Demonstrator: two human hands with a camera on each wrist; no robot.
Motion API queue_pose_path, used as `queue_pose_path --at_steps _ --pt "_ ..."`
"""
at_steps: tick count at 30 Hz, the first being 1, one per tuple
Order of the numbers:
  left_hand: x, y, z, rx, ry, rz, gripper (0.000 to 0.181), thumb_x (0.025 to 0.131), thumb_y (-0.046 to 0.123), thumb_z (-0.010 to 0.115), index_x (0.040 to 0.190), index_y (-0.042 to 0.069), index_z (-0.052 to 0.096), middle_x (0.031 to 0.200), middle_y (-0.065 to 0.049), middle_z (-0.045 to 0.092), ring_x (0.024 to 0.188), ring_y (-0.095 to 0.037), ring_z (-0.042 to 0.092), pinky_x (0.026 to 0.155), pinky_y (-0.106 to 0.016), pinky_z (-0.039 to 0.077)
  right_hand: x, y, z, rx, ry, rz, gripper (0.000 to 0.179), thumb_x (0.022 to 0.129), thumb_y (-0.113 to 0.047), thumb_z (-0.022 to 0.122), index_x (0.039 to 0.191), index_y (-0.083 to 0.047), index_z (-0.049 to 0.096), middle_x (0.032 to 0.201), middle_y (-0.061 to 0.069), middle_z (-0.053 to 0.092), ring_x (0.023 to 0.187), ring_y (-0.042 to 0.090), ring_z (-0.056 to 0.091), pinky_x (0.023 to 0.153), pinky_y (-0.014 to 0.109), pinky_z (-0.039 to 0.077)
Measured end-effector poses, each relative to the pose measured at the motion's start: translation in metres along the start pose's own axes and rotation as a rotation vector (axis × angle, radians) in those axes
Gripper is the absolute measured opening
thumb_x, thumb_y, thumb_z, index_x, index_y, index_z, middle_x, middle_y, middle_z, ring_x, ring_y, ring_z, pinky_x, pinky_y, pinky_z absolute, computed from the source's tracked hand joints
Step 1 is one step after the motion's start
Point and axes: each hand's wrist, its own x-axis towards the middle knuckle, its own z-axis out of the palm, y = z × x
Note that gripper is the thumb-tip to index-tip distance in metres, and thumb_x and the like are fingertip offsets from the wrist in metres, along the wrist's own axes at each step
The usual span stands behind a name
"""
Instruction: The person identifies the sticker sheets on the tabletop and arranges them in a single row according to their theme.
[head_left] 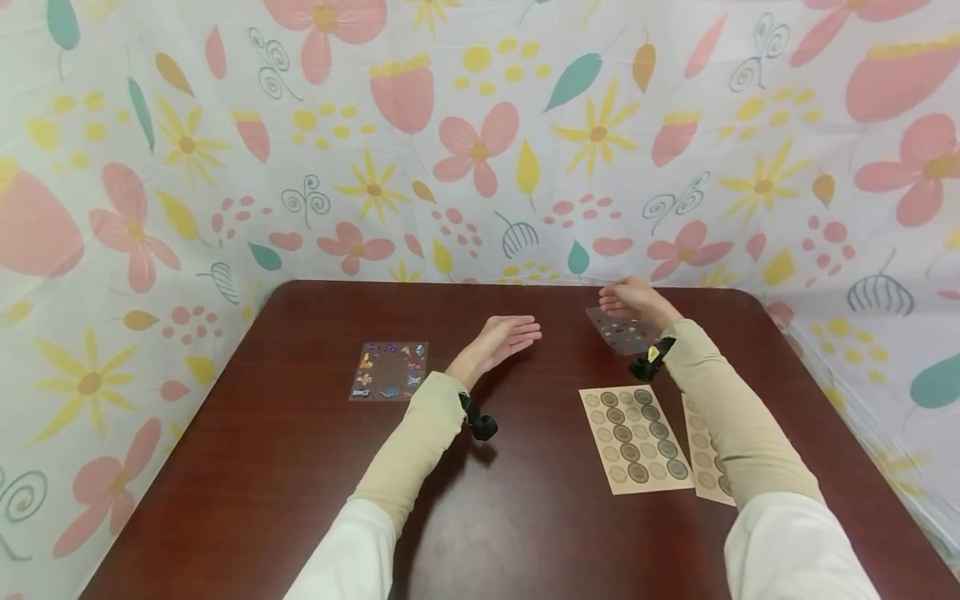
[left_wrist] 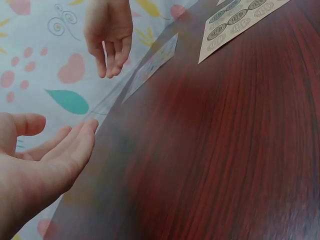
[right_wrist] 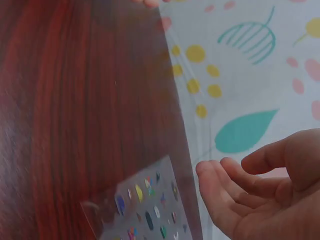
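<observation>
At the near right of the dark table, the first risk I see is the right sleeve: it crosses the partly hidden tan sheet, and if that forearm comes back low it could drag the paper or push it into the fuller tan sheet just to its left. Farther in, at the left, the clear sheet with stickers around its border lies near the left forearm; a careless elbow or cuff might nudge it askew. Farthest, at the right, the other clear sheet lies close to the far edge, under the right wrist. Being thin and smooth, it would probably slide if brushed, and the black wrist device above its near side might catch it.

As for the hands, the nearer one is the left, over the middle of the table: fingers extended and relaxed, thumb standing apart, grasping nothing, touching none of the sheets. The right hand, beyond it at the far right, is also released, its fingers loosely bent with the thumb apart. It holds nothing, and its fingertips look clear of the sheet beside them.
</observation>
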Motion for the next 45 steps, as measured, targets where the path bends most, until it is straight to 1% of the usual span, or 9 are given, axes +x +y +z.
queue_pose_path --at_steps 4,11,18,25,30,33,36,40,45 --pt "0.007 -0.002 0.009 -0.020 -0.009 0.002 0.047 0.103 0.013 0.043 0.145 -0.006 0.036 0.148 -0.025 0.041 0.134 -0.034 0.046 0.115 -0.040 0.037 0.002 0.006 -0.012 -0.014 0.005 -0.021 0.043 0.104 -0.011 0.033 0.132 0.020 0.035 0.084 -0.004 0.060 0.072 0.002 0.062 0.076 0.021 0.057" --pt "0.018 -0.003 0.027 -0.041 -0.002 0.009 0.046 0.103 0.013 0.044 0.144 -0.007 0.037 0.146 -0.026 0.042 0.134 -0.035 0.047 0.115 -0.040 0.037 0.008 0.016 -0.030 -0.086 0.102 -0.009 0.046 0.102 -0.009 0.036 0.133 0.025 0.035 0.079 -0.003 0.063 0.068 0.001 0.062 0.086 0.030 0.058" --pt "0.026 -0.008 0.041 -0.065 -0.017 0.004 0.046 0.104 0.011 0.041 0.145 -0.008 0.034 0.147 -0.028 0.040 0.135 -0.037 0.044 0.116 -0.041 0.035 0.008 0.030 -0.039 -0.171 0.260 -0.048 0.032 0.093 -0.004 0.051 0.112 0.022 0.050 0.065 -0.006 0.056 0.055 0.003 0.053 0.059 0.025 0.054" --pt "0.033 -0.008 0.057 -0.082 -0.015 -0.002 0.046 0.103 0.009 0.041 0.144 -0.010 0.035 0.146 -0.029 0.041 0.134 -0.038 0.044 0.116 -0.042 0.035 -0.004 0.042 -0.052 -0.308 0.374 0.028 0.040 0.088 -0.016 0.062 0.116 0.013 0.059 0.085 0.010 0.058 0.070 0.015 0.058 0.070 0.031 0.053" --pt "0.038 -0.015 0.071 -0.079 -0.018 -0.004 0.046 0.102 0.009 0.041 0.143 -0.012 0.035 0.145 -0.030 0.040 0.134 -0.039 0.044 0.115 -0.042 0.036 -0.011 0.051 -0.064 -0.381 0.404 0.060 0.026 0.087 -0.022 0.064 0.084 0.004 0.066 0.060 0.001 0.053 0.068 0.022 0.055 0.065 0.032 0.046" --pt "0.041 -0.021 0.079 -0.081 -0.016 -0.019 0.046 0.102 0.008 0.041 0.143 -0.013 0.034 0.146 -0.030 0.040 0.135 -0.040 0.043 0.116 -0.042 0.036 -0.014 0.057 -0.066 -0.408 0.393 0.085 0.031 0.087 -0.024 0.064 0.072 0.004 0.064 0.060 0.005 0.050 0.075 0.029 0.050 0.069 0.037 0.044" --pt "0.044 -0.026 0.083 -0.083 0.010 -0.031 0.046 0.101 0.007 0.042 0.141 -0.013 0.035 0.145 -0.031 0.040 0.134 -0.040 0.043 0.115 -0.043 0.037 -0.012 0.060 -0.064 -0.377 0.350 0.113 0.042 0.088 -0.026 0.065 0.097 0.015 0.062 0.094 0.023 0.057 0.097 0.037 0.049 0.085 0.049 0.049" --pt "0.048 -0.027 0.085 -0.107 0.044 -0.037 0.046 0.098 0.005 0.045 0.139 -0.014 0.038 0.144 -0.032 0.041 0.134 -0.041 0.043 0.115 -0.044 0.037 -0.004 0.061 -0.061 -0.327 0.272 0.156 0.074 0.090 -0.029 0.064 0.134 0.022 0.034 0.140 0.036 0.035 0.123 0.043 0.041 0.108 0.056 0.039" --pt "0.051 -0.024 0.087 -0.124 0.045 -0.054 0.047 0.099 0.006 0.045 0.142 -0.012 0.037 0.148 -0.031 0.036 0.139 -0.041 0.037 0.118 -0.044 0.032 0.008 0.056 -0.060 -0.337 0.196 0.158 0.077 0.091 -0.032 0.061 0.135 0.022 0.029 0.126 0.034 0.036 0.117 0.044 0.041 0.104 0.058 0.041"
